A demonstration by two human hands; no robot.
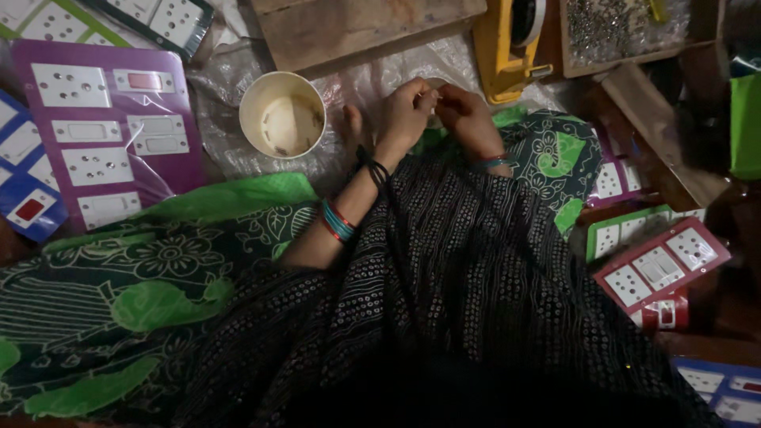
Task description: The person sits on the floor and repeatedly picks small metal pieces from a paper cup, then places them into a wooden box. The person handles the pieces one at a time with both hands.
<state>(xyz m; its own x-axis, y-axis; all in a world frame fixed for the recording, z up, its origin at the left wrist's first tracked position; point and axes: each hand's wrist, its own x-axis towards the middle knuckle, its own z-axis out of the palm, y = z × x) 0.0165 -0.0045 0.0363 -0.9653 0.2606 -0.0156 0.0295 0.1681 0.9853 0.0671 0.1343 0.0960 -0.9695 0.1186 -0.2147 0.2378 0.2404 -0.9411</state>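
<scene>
Dark dotted cloth (476, 285) of the person's garment fills the near field, draped over a green floral-patterned fabric (143, 293) at 8 o'clock. Beyond it, at 12 o'clock, the left hand (406, 111) and the right hand (468, 119) meet, fingertips pinched together on a small pale part (436, 85) held between them; both are curled nearly closed, though the part is too small and dim to make out exactly. Bangles ring both wrists. Just beside the left hand, at 11 o'clock, stands an open cream paper cup (282, 116) with a few small bits at its bottom, resting on crinkled clear plastic sheet (222, 103). A purple card of white switch and socket plates (103, 135) lies at 10 o'clock, a red card of similar plates (662, 265) at 3 o'clock. A wooden tray of small metal screws (618, 28) sits at 1 o'clock, near a yellow tool body (503, 47).

As I judge it, the dim light and the fingertip-only hold make a slip likely; a dropped piece could vanish into the cloth folds or plastic.
</scene>
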